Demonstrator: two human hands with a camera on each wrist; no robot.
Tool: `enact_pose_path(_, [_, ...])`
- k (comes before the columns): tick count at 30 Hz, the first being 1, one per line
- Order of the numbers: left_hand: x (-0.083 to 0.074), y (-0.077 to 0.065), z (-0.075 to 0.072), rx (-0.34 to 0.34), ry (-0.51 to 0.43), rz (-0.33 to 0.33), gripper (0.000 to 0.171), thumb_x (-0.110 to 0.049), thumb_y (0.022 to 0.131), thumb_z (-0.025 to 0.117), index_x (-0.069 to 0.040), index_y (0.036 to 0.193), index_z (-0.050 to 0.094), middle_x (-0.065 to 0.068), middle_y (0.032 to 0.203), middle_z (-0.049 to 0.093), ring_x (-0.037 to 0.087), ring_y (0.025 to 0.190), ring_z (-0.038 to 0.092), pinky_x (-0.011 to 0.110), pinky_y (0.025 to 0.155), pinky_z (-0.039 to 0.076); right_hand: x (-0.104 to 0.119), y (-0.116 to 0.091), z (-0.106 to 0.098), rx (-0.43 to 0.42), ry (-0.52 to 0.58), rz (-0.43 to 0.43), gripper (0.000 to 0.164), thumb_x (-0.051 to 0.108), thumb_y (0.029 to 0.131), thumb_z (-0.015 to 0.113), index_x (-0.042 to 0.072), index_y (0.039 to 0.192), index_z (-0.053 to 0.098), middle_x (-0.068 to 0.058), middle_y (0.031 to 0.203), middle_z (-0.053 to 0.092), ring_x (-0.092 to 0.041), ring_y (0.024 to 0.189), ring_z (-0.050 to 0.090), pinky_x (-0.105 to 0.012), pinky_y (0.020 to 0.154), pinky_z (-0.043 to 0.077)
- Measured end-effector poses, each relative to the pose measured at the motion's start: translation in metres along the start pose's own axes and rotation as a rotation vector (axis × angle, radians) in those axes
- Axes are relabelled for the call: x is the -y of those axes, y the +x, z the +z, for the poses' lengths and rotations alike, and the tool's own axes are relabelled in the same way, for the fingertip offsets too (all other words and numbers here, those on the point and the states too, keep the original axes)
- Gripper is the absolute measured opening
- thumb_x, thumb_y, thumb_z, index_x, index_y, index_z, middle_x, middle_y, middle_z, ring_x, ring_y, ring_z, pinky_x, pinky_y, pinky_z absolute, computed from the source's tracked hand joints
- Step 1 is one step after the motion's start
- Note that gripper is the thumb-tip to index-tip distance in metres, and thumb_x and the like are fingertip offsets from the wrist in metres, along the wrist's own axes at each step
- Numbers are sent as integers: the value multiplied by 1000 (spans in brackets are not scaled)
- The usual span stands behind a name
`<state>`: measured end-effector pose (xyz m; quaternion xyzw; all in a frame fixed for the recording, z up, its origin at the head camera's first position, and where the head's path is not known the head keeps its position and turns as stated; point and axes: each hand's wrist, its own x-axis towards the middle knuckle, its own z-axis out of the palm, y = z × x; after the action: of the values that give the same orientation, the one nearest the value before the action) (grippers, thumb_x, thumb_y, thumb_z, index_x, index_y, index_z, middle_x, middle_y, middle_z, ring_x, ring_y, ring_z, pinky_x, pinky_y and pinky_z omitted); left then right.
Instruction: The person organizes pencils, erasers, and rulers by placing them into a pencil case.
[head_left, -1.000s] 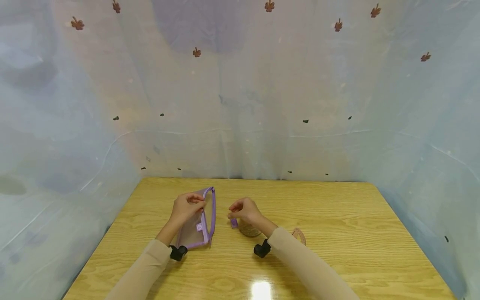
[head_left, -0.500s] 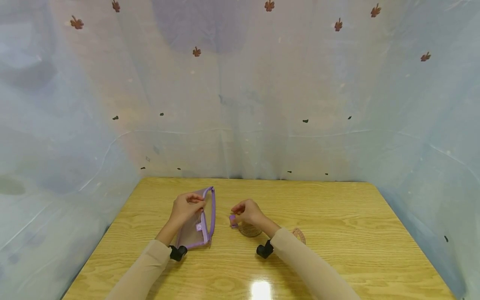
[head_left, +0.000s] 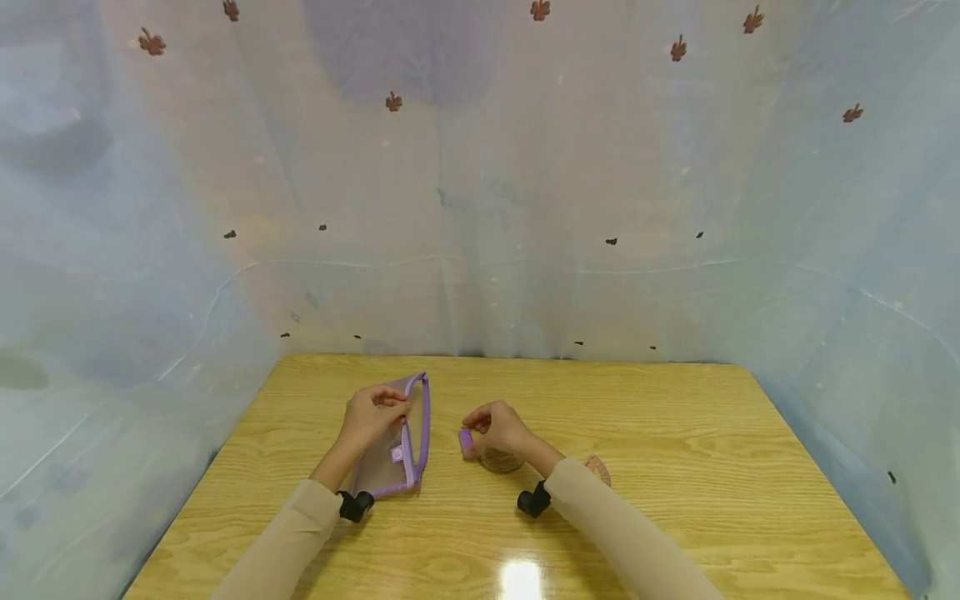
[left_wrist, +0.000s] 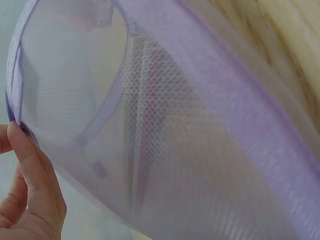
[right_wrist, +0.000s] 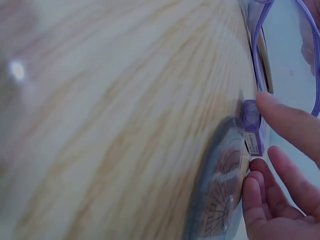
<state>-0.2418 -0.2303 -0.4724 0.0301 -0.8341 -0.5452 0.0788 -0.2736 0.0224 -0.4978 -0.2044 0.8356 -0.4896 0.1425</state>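
In the head view my left hand point(head_left: 375, 412) pinches the rim of a translucent purple mesh zip pouch point(head_left: 381, 467), whose mouth gapes to the right. Slender items point(left_wrist: 137, 125) show faintly through the mesh in the left wrist view. My right hand point(head_left: 498, 427) is over a small purple block point(head_left: 466, 442) on the table. Seen from the right wrist, the thumb tip touches or nearly touches this block point(right_wrist: 251, 117), which bears a barcode label; the index fingertip stands apart from it. Close by lies a round, flat, clear-edged disc point(right_wrist: 220, 190) with radiating lines, partly under my right hand.
A small orange-brown protractor-like arc point(head_left: 598, 468) lies by my right forearm, partly hidden by the sleeve. The wooden table point(head_left: 637, 417) ends at a pale curtain point(head_left: 525, 292) behind.
My right hand has shifted slightly right, and its thumb has come down beside the purple block. The left hand and the pouch stay in place.
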Motion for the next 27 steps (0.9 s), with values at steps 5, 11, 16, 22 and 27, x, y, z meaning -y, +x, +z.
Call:
enact_pose_path(5, [0,0,0,-3,7,-9,13,-6,84,78,0,95,73,6,81,70,16,67,69,31,63,62,0,0,0,21,-30,1,45,-1,66,92,-2,107,73,-8,101,68,-18,88,61,-25,77,55])
enact_pose_path(11, [-1,0,0,-1,-1,-17,13,-6,85,78,1,95,72,7,81,70,16,66,69,29,62,61,-3,0,1,28,-97,-54,44,-1,66,92,-3,105,73,-7,99,65,-17,87,60,-24,75,55])
enact_pose_path(16, [-3,-1,0,7,-25,-30,13,-5,85,77,2,95,72,8,82,69,16,67,69,27,61,61,-4,0,1,33,-131,-87,42,-1,66,92,-3,103,73,-8,98,64,-16,85,59,-23,75,54])
enact_pose_path(22, [-4,-1,0,12,-31,-32,13,-4,85,76,2,95,71,8,82,69,15,66,69,26,61,61,-4,1,2,33,-142,-84,40,1,67,92,-1,102,73,-5,96,64,-15,84,58,-23,73,53])
enact_pose_path(27, [-4,-1,-1,12,-26,-25,13,-5,85,76,2,95,72,8,81,70,15,66,69,26,61,61,-3,1,1,35,-142,-86,38,2,67,92,0,100,73,-5,94,63,-16,83,58,-22,71,53])
